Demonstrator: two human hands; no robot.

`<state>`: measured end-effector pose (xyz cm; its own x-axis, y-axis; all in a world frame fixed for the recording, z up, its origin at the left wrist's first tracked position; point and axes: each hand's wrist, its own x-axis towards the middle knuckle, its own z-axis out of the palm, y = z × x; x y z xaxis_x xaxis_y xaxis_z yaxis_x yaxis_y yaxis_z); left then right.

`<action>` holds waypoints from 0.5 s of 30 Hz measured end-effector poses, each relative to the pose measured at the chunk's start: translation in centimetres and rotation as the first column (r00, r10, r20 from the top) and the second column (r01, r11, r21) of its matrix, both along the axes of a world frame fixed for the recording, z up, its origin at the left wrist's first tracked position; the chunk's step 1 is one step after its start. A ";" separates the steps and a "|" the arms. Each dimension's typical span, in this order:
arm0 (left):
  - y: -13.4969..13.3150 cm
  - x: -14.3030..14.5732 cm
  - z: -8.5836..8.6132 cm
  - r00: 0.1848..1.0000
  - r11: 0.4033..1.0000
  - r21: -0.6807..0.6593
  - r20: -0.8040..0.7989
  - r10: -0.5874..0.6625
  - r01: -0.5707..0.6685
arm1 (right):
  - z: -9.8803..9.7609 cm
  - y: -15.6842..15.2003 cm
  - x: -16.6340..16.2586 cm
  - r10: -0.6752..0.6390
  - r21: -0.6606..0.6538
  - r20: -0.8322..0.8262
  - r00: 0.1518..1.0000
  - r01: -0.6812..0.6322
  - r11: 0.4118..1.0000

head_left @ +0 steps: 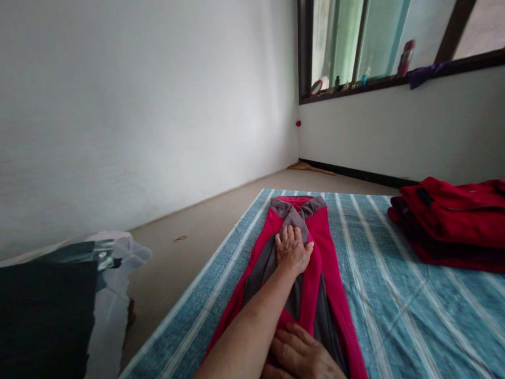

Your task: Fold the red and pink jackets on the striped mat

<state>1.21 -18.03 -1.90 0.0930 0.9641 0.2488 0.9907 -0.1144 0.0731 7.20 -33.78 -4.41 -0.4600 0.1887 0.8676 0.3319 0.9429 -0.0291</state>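
Observation:
A pink and grey jacket [331,252] lies lengthwise on a striped blue cloth, its grey collar at the far end and its sides folded in toward the middle. My left hand [292,251] rests palm down on the grey and pink fabric just below the collar, fingers spread. Nearer to me, my right hand [303,353] lies on the lower part of the jacket with its fingers stretched toward the left. The bottom of the frame cuts off part of this hand, and my left forearm covers some of the jacket.
Folded red and dark clothes [461,221] are stacked on the right of the striped blue cloth [366,247]. At lower left are a black item [43,316] and white plastic [112,310]. A window ledge [379,87] holds small bottles and a mirror. White walls [158,105] meet behind.

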 end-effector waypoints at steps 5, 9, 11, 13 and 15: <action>0.1 -0.1 -0.4 1.000 1.000 0.018 -0.004 -0.005 0.005 | -1.2 -0.3 -1.5 -0.060 -0.026 -0.212 0.975 0.056 0.998; 0.2 -0.1 -0.5 1.000 1.000 0.023 -0.005 -0.004 0.005 | -2.6 -0.2 -1.8 -0.063 -0.019 -0.183 0.981 0.061 0.998; 0.2 -0.2 -0.5 1.000 1.000 0.030 -0.006 -0.003 0.004 | -3.3 -0.1 -1.9 -0.080 -0.018 -0.155 0.985 0.078 0.997; 0.2 -0.2 -0.5 1.000 0.999 0.033 -0.007 -0.002 0.002 | -3.8 -0.1 -2.0 -0.101 -0.019 -0.138 0.985 0.099 0.995; 0.2 -0.2 -0.6 1.000 1.000 0.028 -0.007 -0.001 0.001 | -3.8 -0.1 -2.0 -0.104 -0.013 -0.137 0.985 0.103 0.995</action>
